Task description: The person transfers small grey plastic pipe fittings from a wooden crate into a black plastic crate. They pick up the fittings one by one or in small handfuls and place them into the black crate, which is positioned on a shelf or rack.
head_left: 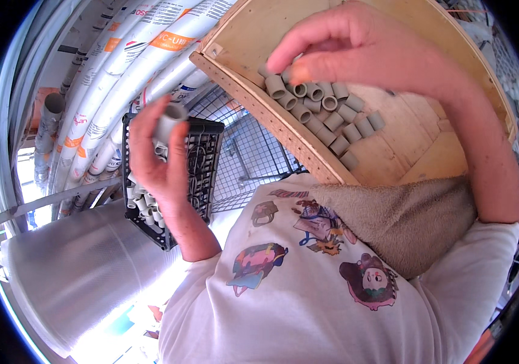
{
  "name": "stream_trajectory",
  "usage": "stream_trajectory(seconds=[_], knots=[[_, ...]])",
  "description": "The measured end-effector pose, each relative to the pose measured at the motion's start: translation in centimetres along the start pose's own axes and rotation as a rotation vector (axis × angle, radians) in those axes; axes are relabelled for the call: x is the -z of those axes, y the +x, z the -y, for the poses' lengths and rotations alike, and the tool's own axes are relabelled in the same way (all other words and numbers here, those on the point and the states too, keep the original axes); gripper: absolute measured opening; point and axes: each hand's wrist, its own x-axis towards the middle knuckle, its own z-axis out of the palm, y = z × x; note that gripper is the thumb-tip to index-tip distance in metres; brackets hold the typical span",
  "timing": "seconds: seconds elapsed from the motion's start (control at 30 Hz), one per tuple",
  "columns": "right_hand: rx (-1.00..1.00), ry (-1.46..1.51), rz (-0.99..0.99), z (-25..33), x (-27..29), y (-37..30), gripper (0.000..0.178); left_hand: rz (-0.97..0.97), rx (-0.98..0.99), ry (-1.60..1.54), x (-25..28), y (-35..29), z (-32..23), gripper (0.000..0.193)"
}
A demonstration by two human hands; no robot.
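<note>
My left hand [159, 164] grips a short grey plastic pipe coupling [170, 123] between fingers and thumb, its round open end facing up. A black plastic crate [204, 128] stands below and behind that hand, with more grey couplings [144, 203] inside, partly hidden by the hand and wrist. My right hand [338, 51] reaches over a wooden box, thumb and fingers curved and apart. Its fingertips hover at the near-left end of a pile of grey couplings [332, 114]; whether they touch one is unclear.
The wooden box [271, 118] has a raised rim and sits before me to the right. Long white pipes [132, 67] lean at the left. A roll of clear plastic wrap [83, 267] lies lower left. A wire mesh basket [250, 142] is between crate and box. Brown cloth [405, 212] covers my lap.
</note>
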Motion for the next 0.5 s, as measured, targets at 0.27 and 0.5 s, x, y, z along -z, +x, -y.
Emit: stream_trajectory(seconds=[0.27, 0.5], knots=[[-0.372, -0.73, 0.121, -7.1, 3.2, 1.0, 0.025, -0.044, 0.343, 0.528, 6.5, -6.9, 13.5, 0.03], [-0.53, -0.99, 0.317, -14.5, 1.5, 0.2, 0.031, -0.054, 0.437, 0.629, 10.6, -13.2, 20.4, 0.032]])
